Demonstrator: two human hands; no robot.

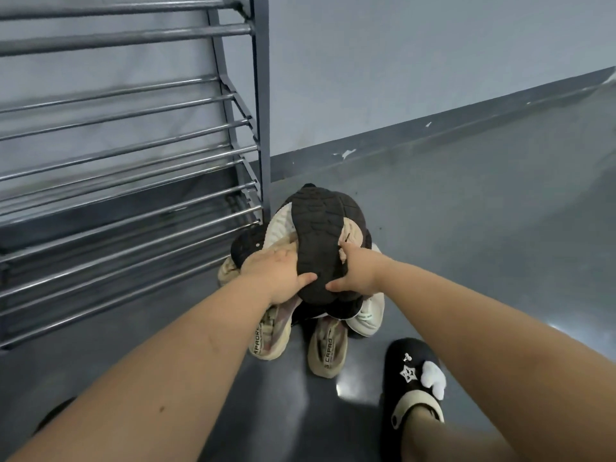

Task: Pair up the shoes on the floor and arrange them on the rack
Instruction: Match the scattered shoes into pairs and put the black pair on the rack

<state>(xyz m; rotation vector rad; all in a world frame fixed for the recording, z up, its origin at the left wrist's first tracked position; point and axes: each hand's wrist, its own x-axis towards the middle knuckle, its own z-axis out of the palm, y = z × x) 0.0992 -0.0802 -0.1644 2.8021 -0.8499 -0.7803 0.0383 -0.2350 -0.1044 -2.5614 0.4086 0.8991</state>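
Note:
A heap of shoes lies on the floor just right of the rack's foot. On top is a dark shoe, sole up. My left hand grips its left side, thumb on the heel. From the other side my right hand grips it, thumb on the sole. Under it lie a white shoe, two beige sneakers with lettered heels, a pale sneaker and a black one. The grey metal rack stands at the left with bare bar shelves.
My right foot in a black clog with white charms stands on the floor at the lower right. A dark skirting board runs along the grey wall behind the heap. Grey floor spreads to the right.

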